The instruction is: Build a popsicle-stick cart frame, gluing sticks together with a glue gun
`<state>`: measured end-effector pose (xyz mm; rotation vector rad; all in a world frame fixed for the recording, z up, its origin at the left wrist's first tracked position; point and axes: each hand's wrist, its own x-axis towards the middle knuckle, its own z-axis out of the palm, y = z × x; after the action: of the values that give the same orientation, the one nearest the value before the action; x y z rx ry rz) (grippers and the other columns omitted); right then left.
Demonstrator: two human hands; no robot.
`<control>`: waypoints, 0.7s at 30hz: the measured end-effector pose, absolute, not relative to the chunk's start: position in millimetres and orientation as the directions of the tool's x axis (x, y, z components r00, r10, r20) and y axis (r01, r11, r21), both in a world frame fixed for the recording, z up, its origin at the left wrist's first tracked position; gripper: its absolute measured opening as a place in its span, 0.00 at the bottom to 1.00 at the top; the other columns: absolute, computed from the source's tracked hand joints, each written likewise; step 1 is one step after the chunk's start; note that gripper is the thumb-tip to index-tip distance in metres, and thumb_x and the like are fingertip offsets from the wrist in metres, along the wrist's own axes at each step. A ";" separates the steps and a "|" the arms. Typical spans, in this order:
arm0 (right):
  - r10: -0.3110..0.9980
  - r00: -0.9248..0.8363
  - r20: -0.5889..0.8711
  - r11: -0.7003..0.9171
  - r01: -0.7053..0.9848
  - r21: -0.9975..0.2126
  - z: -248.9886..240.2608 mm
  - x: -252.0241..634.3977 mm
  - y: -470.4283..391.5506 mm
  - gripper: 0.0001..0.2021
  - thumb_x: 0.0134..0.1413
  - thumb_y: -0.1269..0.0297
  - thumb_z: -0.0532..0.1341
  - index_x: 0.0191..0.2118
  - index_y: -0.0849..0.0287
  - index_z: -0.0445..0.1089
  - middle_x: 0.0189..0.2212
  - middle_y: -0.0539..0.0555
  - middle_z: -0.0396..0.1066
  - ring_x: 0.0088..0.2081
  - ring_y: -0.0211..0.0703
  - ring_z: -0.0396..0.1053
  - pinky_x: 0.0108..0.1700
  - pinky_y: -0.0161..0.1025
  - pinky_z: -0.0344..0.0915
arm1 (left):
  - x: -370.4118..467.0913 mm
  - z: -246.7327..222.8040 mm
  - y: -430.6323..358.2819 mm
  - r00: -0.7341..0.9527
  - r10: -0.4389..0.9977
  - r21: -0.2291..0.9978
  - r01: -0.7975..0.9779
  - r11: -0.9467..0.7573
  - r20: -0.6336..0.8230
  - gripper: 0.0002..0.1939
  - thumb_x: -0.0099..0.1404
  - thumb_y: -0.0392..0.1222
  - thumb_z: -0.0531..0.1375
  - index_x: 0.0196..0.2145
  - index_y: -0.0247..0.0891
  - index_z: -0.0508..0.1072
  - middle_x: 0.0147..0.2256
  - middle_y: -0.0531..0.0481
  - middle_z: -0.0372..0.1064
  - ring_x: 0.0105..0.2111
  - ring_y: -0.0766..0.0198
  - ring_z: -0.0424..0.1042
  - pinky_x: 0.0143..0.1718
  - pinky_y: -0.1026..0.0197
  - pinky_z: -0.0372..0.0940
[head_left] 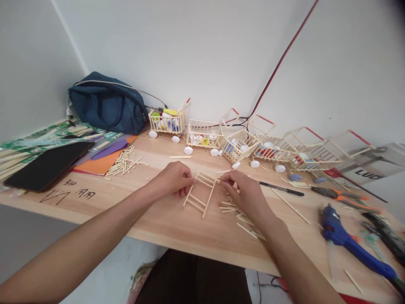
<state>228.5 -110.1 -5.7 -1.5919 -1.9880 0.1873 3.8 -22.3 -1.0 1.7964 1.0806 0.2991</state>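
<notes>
A small ladder-like frame of thin wooden sticks (206, 206) stands or lies tilted at the middle of the table, with several crosspieces near its top and bottom. My left hand (177, 178) pinches its upper left corner, fingers curled. My right hand (238, 185) is at the upper right corner, thumb and forefinger pressed together at the stick's end. Short cut sticks (229, 205) lie beside and partly beneath my right hand. Whether the frame's lower end touches the table is hard to tell.
Several stick-built carts (202, 134) with white wheels line the wall. At the right lie a blue glue gun (344, 238), orange-handled pliers (341, 195) and a black pen (281, 188). A dark tablet (47, 164), a blue bag (107, 103) and a stick pile (124, 162) are at the left.
</notes>
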 end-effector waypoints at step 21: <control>0.925 -0.153 0.347 0.324 0.796 -0.512 -7.4 207.1 -116.4 0.03 0.59 0.71 0.60 0.36 0.57 0.71 0.29 0.50 0.73 0.33 0.41 0.68 0.35 0.36 0.62 | 16.5 -6.8 -37.2 0.823 0.268 0.100 0.252 -0.963 0.501 0.11 0.70 0.39 0.54 0.35 0.35 0.75 0.32 0.46 0.71 0.38 0.59 0.63 0.39 0.57 0.60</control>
<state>207.1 -116.4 -7.4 -1.5108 -1.9859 0.2761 16.5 -37.2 -6.8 2.9714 0.4237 0.8231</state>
